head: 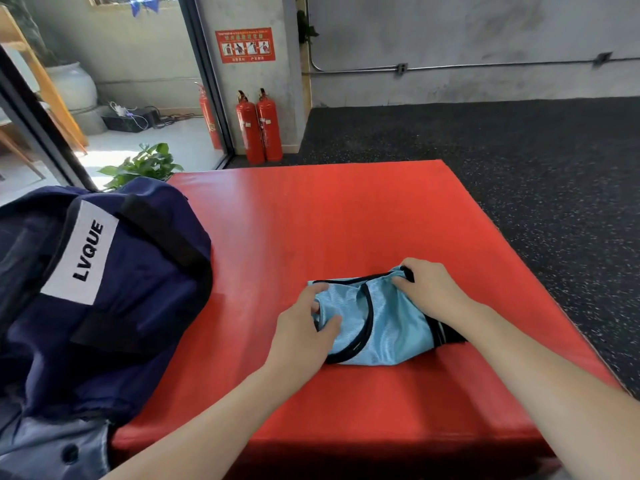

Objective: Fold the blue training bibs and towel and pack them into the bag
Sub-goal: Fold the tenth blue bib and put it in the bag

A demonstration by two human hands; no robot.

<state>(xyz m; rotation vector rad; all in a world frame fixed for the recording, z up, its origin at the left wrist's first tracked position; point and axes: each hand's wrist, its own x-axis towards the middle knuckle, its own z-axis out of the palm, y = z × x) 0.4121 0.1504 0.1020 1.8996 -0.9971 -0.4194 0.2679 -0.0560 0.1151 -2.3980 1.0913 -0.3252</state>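
- Stood on dark speckled flooring (pixel 485 161) under a grey concrete wall: red padded mat (pixel 346 220), filling the middle of the view.
- Lay at nine o'clock, overlapping the mat's left edge: navy bag (pixel 138 289), white label reading LVQUE (pixel 83 251) stitched on top, black straps across it.
- Showed at eleven o'clock beyond the bag: leafy green plant (pixel 145 164) by a glass door.
- Stood at twelve o'clock against the pillar: two red fire extinguishers (pixel 259 126), red safety notice (pixel 245 45) above them.
- Gripped the bib's left end at about six o'clock on the mat: left hand (pixel 301 327), fingers curled over the folded edge, thumb pressed on top of the cloth.
- Lay bunched and partly folded on the mat between both hands, well apart from the bag: light blue training bib (pixel 388 323) with black trim.
- Pinched the bib's upper right corner at its black edging: right hand (pixel 429 289), fingers bent down together onto the fabric.
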